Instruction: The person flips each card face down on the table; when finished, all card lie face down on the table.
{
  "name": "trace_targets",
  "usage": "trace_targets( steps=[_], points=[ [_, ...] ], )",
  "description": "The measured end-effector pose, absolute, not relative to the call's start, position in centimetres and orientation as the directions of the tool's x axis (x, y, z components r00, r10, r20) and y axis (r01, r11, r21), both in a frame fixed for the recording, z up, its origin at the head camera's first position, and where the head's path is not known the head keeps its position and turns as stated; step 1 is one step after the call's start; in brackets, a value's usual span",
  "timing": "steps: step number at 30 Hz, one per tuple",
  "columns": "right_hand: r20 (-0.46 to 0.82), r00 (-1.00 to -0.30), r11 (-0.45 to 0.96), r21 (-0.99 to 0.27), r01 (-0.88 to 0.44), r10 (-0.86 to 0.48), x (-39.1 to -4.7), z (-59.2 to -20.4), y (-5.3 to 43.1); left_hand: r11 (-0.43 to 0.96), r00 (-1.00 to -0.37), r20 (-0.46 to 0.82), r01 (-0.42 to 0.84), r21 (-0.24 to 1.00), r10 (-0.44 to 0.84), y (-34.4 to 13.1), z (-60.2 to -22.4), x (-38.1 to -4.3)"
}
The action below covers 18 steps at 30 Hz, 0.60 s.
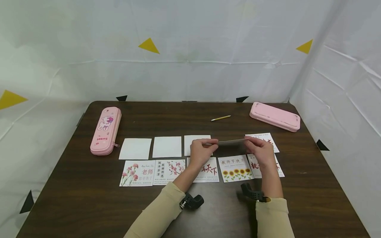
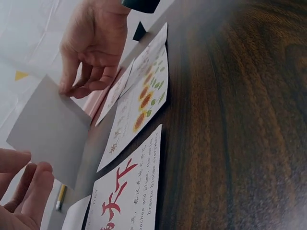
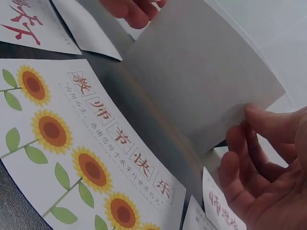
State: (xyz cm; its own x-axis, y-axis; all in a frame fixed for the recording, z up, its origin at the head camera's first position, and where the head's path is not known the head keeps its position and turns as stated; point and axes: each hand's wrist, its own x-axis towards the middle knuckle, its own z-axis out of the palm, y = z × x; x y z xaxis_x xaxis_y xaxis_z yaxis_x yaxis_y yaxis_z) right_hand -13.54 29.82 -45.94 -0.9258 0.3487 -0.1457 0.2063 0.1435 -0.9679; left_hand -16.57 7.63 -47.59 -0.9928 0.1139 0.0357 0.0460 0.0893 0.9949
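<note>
Head view, right of centre: the left hand [image 1: 203, 153] and the right hand [image 1: 262, 152] each pinched one end of a thin, pale, plain-faced paper card [image 3: 206, 72] between thumb and fingers. Handling it well seemed to call for a light pinch near the edges, both ends at one height, and just enough tension to keep the sheet from bowing or creasing.

The card spanned the space between the hands, nearly edge-on to the head camera, its right end slightly higher in the frame; in the right wrist view its plain side filled the upper centre, with the right thumb at its lower right corner.

Just below it in the head frame lay a white card printed with yellow sunflowers [image 1: 236, 168], best kept clear of the fingertips. Left of the hands sat blank white square cards [image 1: 167, 146]. Beyond, toward the upper right, were a slim yellow pencil [image 1: 221, 118] and a plain pink oblong case [image 1: 275, 116].
</note>
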Motion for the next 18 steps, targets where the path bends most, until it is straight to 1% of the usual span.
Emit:
trace_targets(
  steps=[3, 6, 12, 18],
  points=[
    [-0.125, -0.916, 0.154, -0.968, 0.196, 0.381, -13.54, -45.96, 29.72, 0.086, -0.992, 0.062, 0.071, 0.994, 0.106, 7.87, -47.59, -16.58],
    [-0.118, -0.905, 0.176, -0.963, 0.205, 0.408, -13.61, -45.96, 29.56, 0.072, -0.994, 0.06, 0.066, 0.995, 0.088, 8.07, -47.54, -16.59],
    [-0.118, -0.887, 0.183, -0.958, 0.219, 0.446, -13.77, -46.12, 29.3, 0.033, -0.998, 0.006, 0.008, 0.999, 0.063, 8.41, -47.48, -16.36],
    [-0.098, -0.866, 0.195, -0.956, 0.219, 0.491, -14.04, -46.58, 29.23, 0.043, -0.996, -0.023, -0.02, 0.999, 0.081, 8.47, -47.63, -16.3]
  ],
)
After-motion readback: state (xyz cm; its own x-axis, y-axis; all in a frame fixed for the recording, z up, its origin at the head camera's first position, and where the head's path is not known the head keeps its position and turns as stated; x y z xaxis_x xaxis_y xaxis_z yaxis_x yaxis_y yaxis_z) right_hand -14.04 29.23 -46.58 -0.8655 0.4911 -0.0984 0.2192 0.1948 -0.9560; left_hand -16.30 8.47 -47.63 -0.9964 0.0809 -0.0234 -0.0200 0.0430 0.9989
